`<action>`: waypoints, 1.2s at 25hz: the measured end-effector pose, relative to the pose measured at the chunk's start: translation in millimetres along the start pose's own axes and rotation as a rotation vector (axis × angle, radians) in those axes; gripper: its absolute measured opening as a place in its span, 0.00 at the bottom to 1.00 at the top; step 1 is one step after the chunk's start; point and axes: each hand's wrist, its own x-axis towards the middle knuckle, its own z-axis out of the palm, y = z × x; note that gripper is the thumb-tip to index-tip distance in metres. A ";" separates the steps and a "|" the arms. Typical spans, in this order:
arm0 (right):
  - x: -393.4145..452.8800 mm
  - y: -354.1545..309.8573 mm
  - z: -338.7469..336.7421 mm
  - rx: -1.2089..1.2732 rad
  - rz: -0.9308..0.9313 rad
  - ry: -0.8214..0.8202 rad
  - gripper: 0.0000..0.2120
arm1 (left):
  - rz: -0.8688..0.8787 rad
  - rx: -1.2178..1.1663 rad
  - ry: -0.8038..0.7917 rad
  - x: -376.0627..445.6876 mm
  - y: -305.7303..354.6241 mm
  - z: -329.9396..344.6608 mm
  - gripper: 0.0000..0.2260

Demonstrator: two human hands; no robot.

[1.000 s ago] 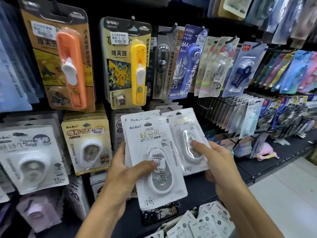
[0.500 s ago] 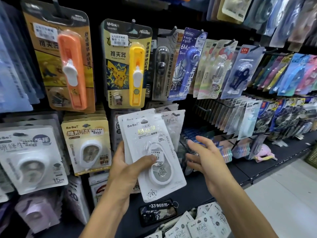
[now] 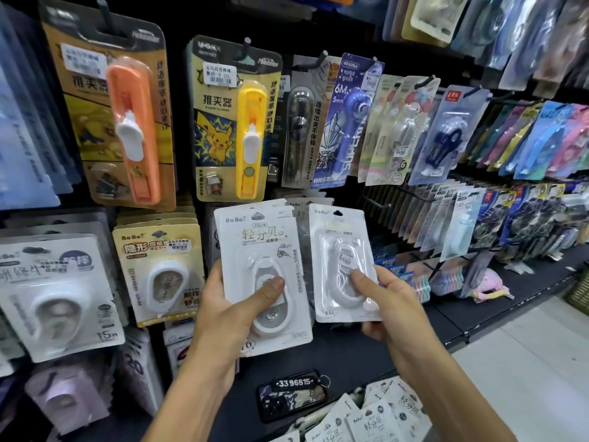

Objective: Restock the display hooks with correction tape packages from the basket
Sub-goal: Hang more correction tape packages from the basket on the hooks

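At the bottom edge of the view, spare correction tape packages lie heaped, presumably in the basket, whose rim I cannot make out. Just beyond them a phone with a number tag rests on the dark shelf.

The change is in the right hand. Half a second ago it was stretched out with nothing in it, near the rack. Now it pinches a single package, thumb on the blister, upright and just right of the stack. So one more package has been peeled off and is ready to hang; the restocking is midway, judging by what is left below.

The left hand keeps its grip on the stack of packages, thumb across the front one.

Behind both, the same white packages already hang on a hook under the yellow clip dispenser card. Room is tight: the beige tape card crowds the left, and a row of angled cards on long hooks juts out to the right. The clearest approach looks straight in, between those two.
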 end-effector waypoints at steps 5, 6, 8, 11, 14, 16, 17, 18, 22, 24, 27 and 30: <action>9.2 -3.0 3.8 -0.068 -0.040 0.033 0.06 | 0.057 0.026 0.018 -1.2 -1.1 5.4 0.32; 13.3 -5.7 8.6 -0.068 -0.048 0.069 0.07 | 0.056 0.022 0.023 -0.9 -1.4 6.6 0.31; 22.2 -10.7 17.0 -0.053 -0.019 0.144 0.12 | 0.055 0.018 0.036 -0.2 -1.6 6.6 0.31; 16.5 -5.7 22.9 -0.097 -0.029 0.125 0.20 | 0.056 0.042 0.062 0.9 -3.0 7.1 0.30; -4.0 9.2 38.4 -0.148 -0.144 -0.206 0.19 | 0.048 0.067 0.075 2.2 -4.5 9.2 0.29; -9.7 15.5 47.5 -0.133 -0.175 -0.306 0.21 | 0.016 0.051 0.046 2.5 -3.4 10.3 0.26; -9.2 16.7 49.9 -0.084 -0.184 -0.281 0.21 | -0.011 0.009 0.019 2.7 -2.1 9.6 0.23; -8.8 14.6 51.5 -0.015 -0.178 -0.242 0.20 | -0.039 -0.040 -0.006 2.4 0.3 8.6 0.21; -6.4 6.3 46.2 0.137 -0.111 -0.145 0.20 | -0.021 -0.096 -0.010 2.0 1.0 9.0 0.18; -6.0 6.3 43.0 0.167 -0.104 -0.123 0.20 | 0.009 -0.071 -0.005 2.2 -0.4 12.5 0.17; -3.4 7.1 34.3 0.221 -0.056 -0.016 0.16 | 0.007 -0.057 -0.003 2.6 -2.4 11.8 0.16; -2.1 8.0 16.7 0.091 -0.061 0.152 0.09 | 0.010 -0.029 0.024 3.7 -2.0 7.2 0.13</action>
